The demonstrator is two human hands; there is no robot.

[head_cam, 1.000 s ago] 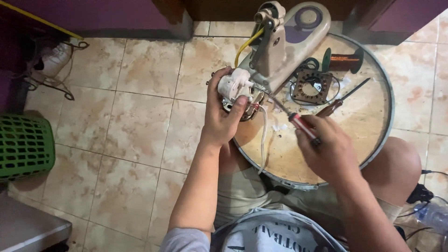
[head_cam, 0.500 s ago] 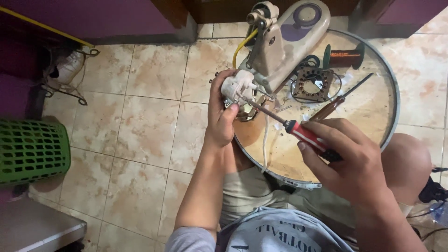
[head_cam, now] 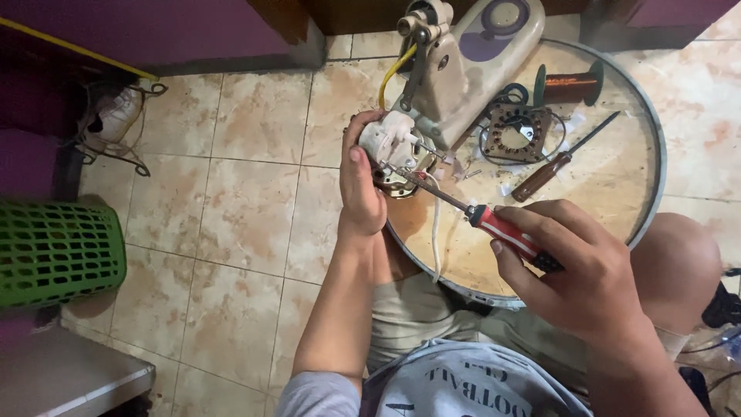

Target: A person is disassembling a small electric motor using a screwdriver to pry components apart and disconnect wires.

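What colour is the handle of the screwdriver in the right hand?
Red with black, on the screwdriver; head view.

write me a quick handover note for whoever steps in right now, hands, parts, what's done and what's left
Left hand: grips the small white motor part at the edge of the round tray, holding it steady.
Right hand: holds the red-handled screwdriver, its tip at the white part.
On the tray: the beige fan housing, a ring-shaped stator, a copper wire spool and a brown-handled screwdriver lying loose.
Done: the fan is already opened up, with parts spread on the tray.
Left: work on the white part is in progress; whether its screw is going in or out cannot be told.
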